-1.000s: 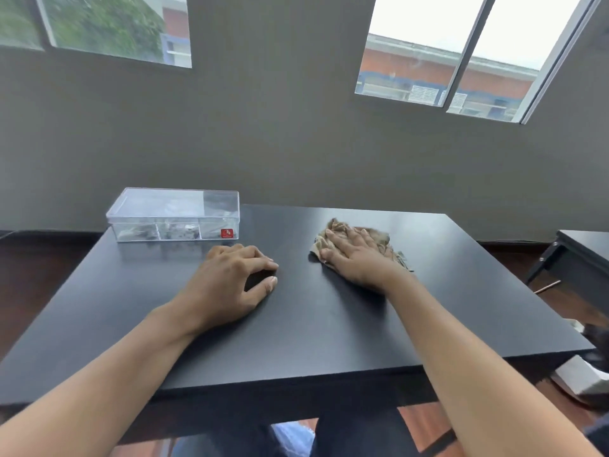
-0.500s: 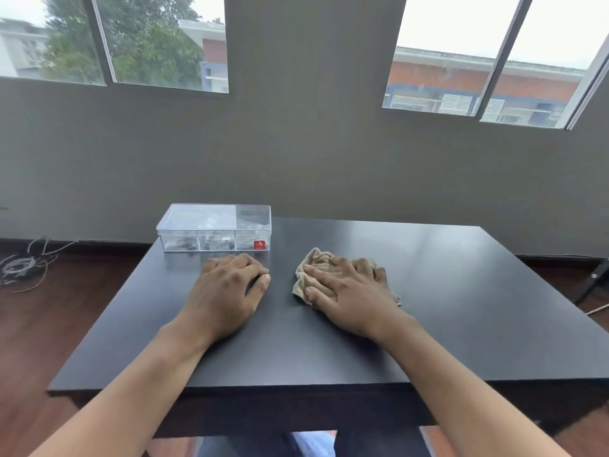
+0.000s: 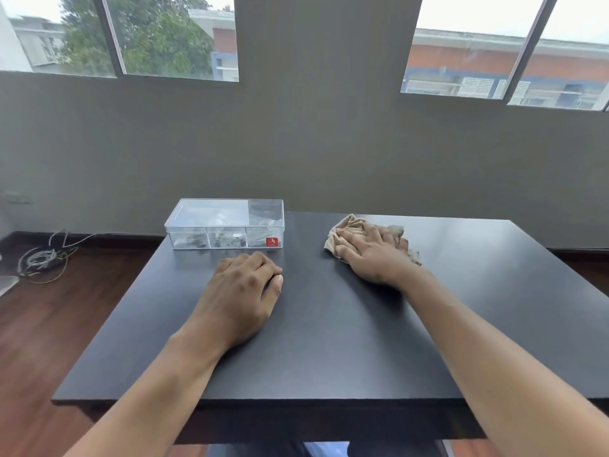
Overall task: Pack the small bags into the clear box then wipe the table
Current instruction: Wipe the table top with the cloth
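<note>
Cloth point(image 3: 350, 226) is pressed flat to tabletop point(image 3: 329, 344) by right hand point(image 3: 372, 255), fingers extended, for wiping. Left hand point(image 3: 240, 291) is rested, prob. as brace; fingers loosely curled, empty.

black table point(image 3: 329, 341), beige cloth point(image 3: 349, 225), clear box point(image 3: 224, 222)

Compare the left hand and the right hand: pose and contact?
1. The left hand rests on the bare table with fingers loosely curled, holding nothing; the right hand lies flat, fingers straight, pressing a beige cloth.
2. The left hand sits just in front of the clear box; the right hand is farther out, apart from the box.
Shared: both are palm down on the table.
</note>
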A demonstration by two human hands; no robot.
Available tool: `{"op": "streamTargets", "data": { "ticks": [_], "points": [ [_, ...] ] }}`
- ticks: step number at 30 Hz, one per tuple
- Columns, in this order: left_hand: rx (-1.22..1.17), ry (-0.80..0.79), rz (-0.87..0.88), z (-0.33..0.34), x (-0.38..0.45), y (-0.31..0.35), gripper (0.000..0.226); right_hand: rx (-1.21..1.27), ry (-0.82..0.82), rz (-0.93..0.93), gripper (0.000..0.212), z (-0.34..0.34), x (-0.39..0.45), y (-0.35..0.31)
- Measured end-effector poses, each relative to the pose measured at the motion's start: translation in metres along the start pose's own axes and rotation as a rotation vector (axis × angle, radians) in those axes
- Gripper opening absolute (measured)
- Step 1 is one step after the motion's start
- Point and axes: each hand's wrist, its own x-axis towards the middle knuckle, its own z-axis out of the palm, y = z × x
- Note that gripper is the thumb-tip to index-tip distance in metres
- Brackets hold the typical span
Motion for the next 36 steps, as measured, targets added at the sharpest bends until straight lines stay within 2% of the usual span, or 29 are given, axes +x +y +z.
{"op": "streamTargets", "data": {
  "ticks": [5,8,14,17,26,31,36],
  "points": [
    [-0.047,-0.024,0.013,0.002,-0.003,-0.006,0.052,-0.005,-0.024,-0.262,0.053,0.015,-0.056,-0.013],
    [-0.060,-0.018,0.016,0.003,-0.004,-0.007,0.055,-0.037,-0.020,-0.329,0.055,0.012,-0.066,-0.009],
    [-0.087,-0.007,0.001,0.004,-0.006,-0.004,0.052,-0.031,0.007,-0.222,0.057,0.002,0.000,-0.007],
    [-0.099,-0.007,-0.003,0.004,-0.007,-0.003,0.051,-0.021,0.001,-0.137,0.058,0.002,0.036,-0.019],
    [-0.125,0.000,-0.040,0.004,-0.005,0.002,0.042,-0.030,-0.025,-0.036,0.063,0.000,0.101,-0.062],
    [-0.127,0.000,-0.059,0.002,-0.003,0.004,0.040,-0.069,-0.047,-0.029,0.066,-0.003,0.111,-0.081],
    [-0.138,-0.007,-0.068,0.001,-0.004,0.003,0.040,-0.006,-0.047,-0.156,0.072,0.002,0.096,-0.067]
  ]
}}
